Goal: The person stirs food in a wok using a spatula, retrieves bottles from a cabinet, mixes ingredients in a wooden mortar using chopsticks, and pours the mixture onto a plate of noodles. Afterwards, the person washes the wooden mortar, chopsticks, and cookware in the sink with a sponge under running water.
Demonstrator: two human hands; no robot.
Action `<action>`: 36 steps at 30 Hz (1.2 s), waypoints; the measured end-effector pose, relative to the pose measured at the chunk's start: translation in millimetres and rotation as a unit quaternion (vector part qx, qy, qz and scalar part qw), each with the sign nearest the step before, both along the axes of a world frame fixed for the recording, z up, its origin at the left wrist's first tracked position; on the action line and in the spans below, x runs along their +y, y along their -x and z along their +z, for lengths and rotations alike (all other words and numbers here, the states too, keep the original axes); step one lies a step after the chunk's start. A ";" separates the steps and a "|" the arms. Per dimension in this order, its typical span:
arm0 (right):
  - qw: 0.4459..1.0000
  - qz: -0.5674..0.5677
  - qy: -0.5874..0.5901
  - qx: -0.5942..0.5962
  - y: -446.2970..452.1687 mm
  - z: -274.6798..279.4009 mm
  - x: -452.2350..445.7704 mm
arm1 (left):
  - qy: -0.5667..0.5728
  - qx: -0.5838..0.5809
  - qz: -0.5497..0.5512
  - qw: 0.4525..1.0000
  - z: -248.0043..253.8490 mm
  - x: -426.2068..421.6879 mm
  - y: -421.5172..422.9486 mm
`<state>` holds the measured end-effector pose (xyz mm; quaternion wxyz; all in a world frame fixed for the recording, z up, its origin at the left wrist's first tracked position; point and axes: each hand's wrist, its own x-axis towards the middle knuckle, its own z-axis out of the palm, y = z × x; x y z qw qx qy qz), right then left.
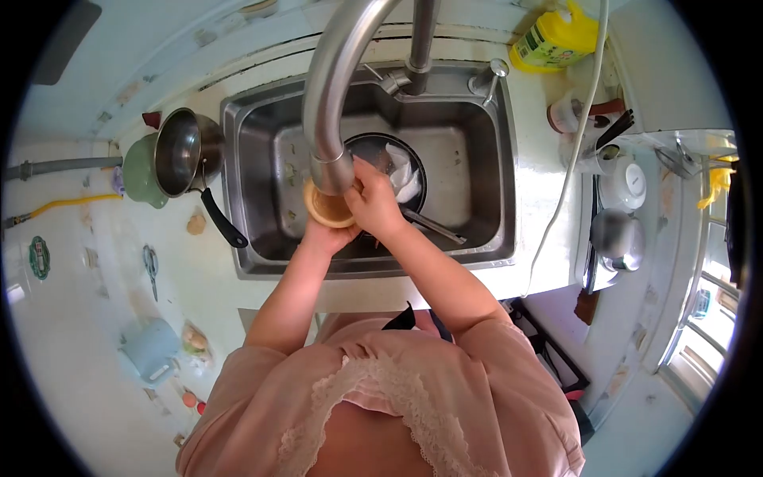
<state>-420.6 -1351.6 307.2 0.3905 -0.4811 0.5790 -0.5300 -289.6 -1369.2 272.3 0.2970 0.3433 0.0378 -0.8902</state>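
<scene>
A small tan bowl (324, 213) is held under the faucet head (332, 173), over the steel sink (469, 171). My left hand (332, 237) is wrapped round the bowl's lower side. My right hand (375, 199) is at the bowl's right edge with its fingers bent and pressed together; the faucet partly hides them, and what they hold, if anything, cannot be made out. Behind my right hand a dark round pan (417, 155) lies in the sink with white pieces (404, 173) in it. Its handle (435, 226) points toward the front right.
Left of the sink are a steel saucepan (181, 151), a green bowl (141, 171) and scissors (151, 270). A yellow jug (554, 41) stands at the back right. A white cord (574, 151) crosses the right counter near bowls (622, 184).
</scene>
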 end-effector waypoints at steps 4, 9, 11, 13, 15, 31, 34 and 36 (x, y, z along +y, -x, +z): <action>0.989 0.061 0.122 0.062 18.2 13.4 6.4 | -0.008 0.107 -0.018 0.994 12.9 -4.5 7.4; 0.998 0.041 0.033 0.018 20.2 -10.0 2.2 | 0.039 -0.040 -0.024 0.998 10.7 -16.6 3.3; 0.994 0.045 -0.090 -0.029 18.6 -8.5 3.8 | 0.176 -0.188 -0.096 0.961 0.3 -26.8 -5.4; 0.987 0.034 -0.133 -0.085 18.9 -8.4 3.8 | 0.303 -0.296 -0.162 0.891 11.1 -34.0 -6.4; 0.984 0.010 -0.093 -0.149 21.5 -10.8 3.3 | 0.426 -0.351 -0.191 0.811 9.7 -37.2 -10.7; 0.996 -0.048 -0.041 0.069 58.7 6.7 17.6 | 0.654 -0.344 -0.193 0.645 35.3 -40.2 22.5; 0.994 -0.106 -0.029 0.021 65.9 4.5 20.0 | 0.259 -0.123 -0.109 0.952 31.8 -33.2 26.1; 0.991 -0.099 0.009 0.090 71.3 10.2 19.7 | 0.246 -0.122 -0.078 0.958 3.7 -29.2 22.5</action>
